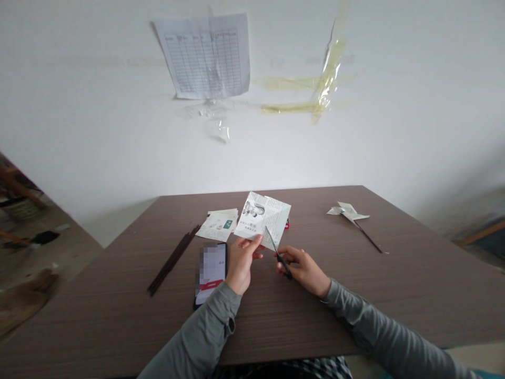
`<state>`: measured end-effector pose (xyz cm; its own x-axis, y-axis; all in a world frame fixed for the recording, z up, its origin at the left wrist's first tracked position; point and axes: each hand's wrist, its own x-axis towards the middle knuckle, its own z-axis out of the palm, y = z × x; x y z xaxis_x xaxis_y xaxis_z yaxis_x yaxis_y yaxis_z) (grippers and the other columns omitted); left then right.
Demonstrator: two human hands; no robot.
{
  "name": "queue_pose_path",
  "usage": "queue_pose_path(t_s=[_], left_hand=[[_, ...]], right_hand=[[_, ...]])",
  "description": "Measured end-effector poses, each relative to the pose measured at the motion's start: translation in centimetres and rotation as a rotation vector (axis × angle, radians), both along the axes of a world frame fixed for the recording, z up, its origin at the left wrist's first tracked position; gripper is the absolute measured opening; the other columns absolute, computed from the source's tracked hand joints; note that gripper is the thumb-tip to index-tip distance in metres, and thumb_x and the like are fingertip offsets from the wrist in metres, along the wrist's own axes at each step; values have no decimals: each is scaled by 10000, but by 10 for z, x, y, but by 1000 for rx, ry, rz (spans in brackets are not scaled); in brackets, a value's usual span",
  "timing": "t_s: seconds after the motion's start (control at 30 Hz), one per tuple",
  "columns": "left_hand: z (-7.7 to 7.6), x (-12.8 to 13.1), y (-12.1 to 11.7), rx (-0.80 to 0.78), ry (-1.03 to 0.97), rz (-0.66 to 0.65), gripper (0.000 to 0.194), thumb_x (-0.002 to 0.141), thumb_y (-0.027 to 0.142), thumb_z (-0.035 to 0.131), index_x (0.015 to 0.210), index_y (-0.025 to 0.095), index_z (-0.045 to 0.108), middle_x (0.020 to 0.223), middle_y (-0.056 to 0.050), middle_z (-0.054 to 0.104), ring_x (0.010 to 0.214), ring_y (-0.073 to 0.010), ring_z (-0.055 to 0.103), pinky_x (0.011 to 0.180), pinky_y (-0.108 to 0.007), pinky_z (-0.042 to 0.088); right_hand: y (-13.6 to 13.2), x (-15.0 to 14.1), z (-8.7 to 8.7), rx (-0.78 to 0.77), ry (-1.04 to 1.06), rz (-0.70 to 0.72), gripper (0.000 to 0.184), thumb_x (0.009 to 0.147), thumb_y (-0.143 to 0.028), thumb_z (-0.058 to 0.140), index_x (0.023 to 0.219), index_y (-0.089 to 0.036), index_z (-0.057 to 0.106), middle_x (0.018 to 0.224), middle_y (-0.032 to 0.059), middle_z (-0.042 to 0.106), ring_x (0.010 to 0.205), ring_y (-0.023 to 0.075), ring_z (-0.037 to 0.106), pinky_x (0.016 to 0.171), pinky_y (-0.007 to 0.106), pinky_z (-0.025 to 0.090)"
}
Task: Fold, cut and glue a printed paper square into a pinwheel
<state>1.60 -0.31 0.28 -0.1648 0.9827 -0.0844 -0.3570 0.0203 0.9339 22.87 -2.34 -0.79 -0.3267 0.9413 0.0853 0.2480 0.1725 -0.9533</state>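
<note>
**Pointing up and to the left**

A white wall (pixel 118 147) fills the view ahead of you, with a ruled grid sheet (pixel 205 55) taped high on it and yellowed tape strips (pixel 331 68) to its right. Below it, your brown wood-grain table (pixel 355 310) spreads out in front of you. Toward the table's right side lies a paper pinwheel (pixel 347 212), its thin dark stick (pixel 369 238) running down and to the right. To the left of your hands are a bundle of long dark sticks (pixel 172 260), lying diagonally, and a phone (pixel 211 273) with a pixelated screen. Loose printed papers (pixel 216 225) lie just beyond the phone.

Your left hand (pixel 240 263) is nearly closed, pinching a square of printed paper (pixel 262 218) between thumb and fingers, and holds it tilted above the table. Your right hand (pixel 303 269) is curled around the black-handled scissors (pixel 281 258), just beside the left. Their long axis runs from the handles at lower right to the tip at upper left, and the blades lie across the paper's lower corner. How far the blades are parted is too small to tell.
</note>
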Motion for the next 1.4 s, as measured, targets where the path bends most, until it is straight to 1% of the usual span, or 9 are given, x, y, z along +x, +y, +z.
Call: queue_pose_path(t_s=[0.17, 0.37, 0.6, 0.8, 0.87, 0.93, 1.03, 1.2, 1.4], left_hand=[[-1, -1, 0, 8, 2, -4, 450, 679, 458, 1207, 912, 197, 925, 988, -113, 979, 818, -238, 879, 583, -244, 547], [-1, -1, 0, -2, 12, -9, 431, 703, 452, 1199, 927, 203, 928, 1020, -121, 986, 838, -246, 882, 601, -256, 554], [-2, -2, 1, 0, 2, -11, 478, 675, 469, 1225, 915, 198, 912, 979, -105, 974, 809, -236, 877, 587, -249, 542], [-1, -1, 1, -5, 3, -11, 481, 692, 461, 1229, 929, 183, 917, 980, -117, 969, 807, -241, 882, 586, -255, 537], [0, -1, 1, -6, -1, -10, 473, 684, 454, 1225, 922, 184, 918, 972, -115, 969, 802, -240, 880, 583, -253, 531], [0, -1, 1, -5, -3, -10, 460, 677, 450, 1219, 908, 188, 920, 957, -112, 967, 800, -240, 878, 582, -251, 528], [-2, -1, 1, 2, -1, -13, 432, 681, 444, 1204, 899, 195, 927, 953, -111, 971, 807, -242, 883, 585, -250, 530], [-5, 0, 1, -7, 0, -25, 412, 687, 432, 1193, 903, 209, 923, 975, -107, 984, 817, -243, 893, 588, -247, 530], [-5, 0, 1, -5, 13, -34, 419, 708, 449, 1196, 891, 218, 898, 1005, -114, 990, 846, -255, 900, 598, -255, 547]], right_hand=[[0, 0, 2, 2, -17, -10, 632, 845, -926, 970, 1050, -343, 836, 807, 94, 904, 824, 417, 902, 903, 580, 773], [-1, 1, 2, 3, -17, -12, 579, 872, -867, 986, 1058, -333, 860, 822, 98, 912, 794, 405, 888, 948, 606, 802], [0, 0, 2, 3, -13, -15, 620, 847, -911, 990, 1046, -339, 854, 810, 92, 915, 797, 402, 891, 951, 589, 785], [1, 0, 0, 29, -9, -12, 647, 865, -923, 960, 1059, -318, 837, 782, 46, 906, 742, 347, 869, 898, 534, 775], [1, 0, -1, 33, -1, -6, 634, 869, -900, 976, 1062, -311, 842, 787, 52, 903, 754, 349, 878, 886, 517, 781], [2, 1, -2, 35, 0, -2, 606, 883, -862, 991, 1072, -305, 846, 799, 65, 898, 767, 352, 884, 907, 519, 791], [2, 1, -5, 40, -2, -3, 571, 904, -829, 967, 1100, -308, 836, 804, 58, 887, 772, 351, 883, 928, 532, 792], [2, 1, -6, 33, 7, -5, 529, 903, -788, 965, 1104, -319, 824, 818, 73, 907, 803, 375, 897, 892, 527, 775], [1, 0, -4, 18, 8, -4, 558, 881, -799, 956, 1109, -310, 814, 814, 78, 901, 802, 390, 893, 886, 547, 772]])
